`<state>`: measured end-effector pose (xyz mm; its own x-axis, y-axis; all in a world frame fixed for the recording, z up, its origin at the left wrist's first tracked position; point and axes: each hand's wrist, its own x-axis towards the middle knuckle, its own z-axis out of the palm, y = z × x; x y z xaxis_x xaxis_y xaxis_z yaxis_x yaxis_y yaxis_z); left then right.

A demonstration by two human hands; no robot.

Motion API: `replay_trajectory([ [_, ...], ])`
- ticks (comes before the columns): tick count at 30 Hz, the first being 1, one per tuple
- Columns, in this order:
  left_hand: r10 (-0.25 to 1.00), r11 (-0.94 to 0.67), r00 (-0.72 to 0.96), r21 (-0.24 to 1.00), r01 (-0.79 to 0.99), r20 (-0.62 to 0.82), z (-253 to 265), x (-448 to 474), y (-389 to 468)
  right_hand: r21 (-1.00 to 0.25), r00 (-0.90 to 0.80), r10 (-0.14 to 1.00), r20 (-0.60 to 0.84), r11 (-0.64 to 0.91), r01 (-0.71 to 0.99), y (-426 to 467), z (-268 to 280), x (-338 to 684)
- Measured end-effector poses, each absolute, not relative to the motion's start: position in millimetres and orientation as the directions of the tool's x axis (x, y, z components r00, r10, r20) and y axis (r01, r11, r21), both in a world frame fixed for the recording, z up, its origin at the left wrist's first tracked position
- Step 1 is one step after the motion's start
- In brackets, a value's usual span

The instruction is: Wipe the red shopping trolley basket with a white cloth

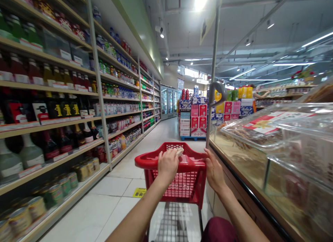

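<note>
A red plastic shopping cart (pixel 191 166) with a grid basket stands directly in front of me. My left hand (pixel 168 164) is closed over the near handle rim, left of its middle. A small crumpled white piece (pixel 179 151), like tissue, sticks out at its fingertips. At the cart's right corner is my right hand (pixel 214 169), its fingers stretched forward along the side of the rim. It seems to touch the cart, beside the glass counter (pixel 223 150). The inside of the basket is mostly hidden.
Shelves (pixel 104 125) of bottles and cans line the left. On the right, clear plastic food boxes (pixel 265 125) rest on the counter, near a metal pole (pixel 214 51). Stacked cartons (pixel 195 120) stand on a blue pallet (pixel 193 138) ahead. A yellow sticker (pixel 139 192) marks the tiled floor.
</note>
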<state>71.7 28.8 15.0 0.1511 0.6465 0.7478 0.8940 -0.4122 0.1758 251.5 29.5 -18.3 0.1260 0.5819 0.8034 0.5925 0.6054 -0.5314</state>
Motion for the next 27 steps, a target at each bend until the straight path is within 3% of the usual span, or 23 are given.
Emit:
replay_trajectory([
  [2,0.633,-0.431,0.182,0.147,0.890,0.753,13,80,28,-0.567,0.182,0.577,0.797,0.609,0.554,32,-19,253],
  [6,0.500,-0.610,0.429,-0.045,0.791,0.752,1,116,21,-0.625,0.244,0.590,0.770,0.616,0.480,35,-16,258],
  [8,0.478,-0.630,0.454,-0.067,0.773,0.752,-2,116,20,-0.626,0.231,0.601,0.765,0.613,0.481,34,-15,260],
  [15,0.589,-0.406,0.135,0.147,0.902,0.797,7,67,27,-0.537,0.134,0.593,0.794,0.582,0.611,27,-14,241],
  [19,0.504,-0.564,0.362,-0.017,0.825,0.784,-1,86,22,-0.495,0.112,0.576,0.810,0.569,0.657,28,-14,230],
  [21,0.491,-0.581,0.393,-0.044,0.813,0.777,-4,79,21,-0.516,0.116,0.588,0.801,0.577,0.633,30,-13,230],
  [27,0.590,-0.357,0.074,0.178,0.917,0.804,1,32,24,-0.547,0.156,0.576,0.803,0.606,0.577,33,-16,227],
])
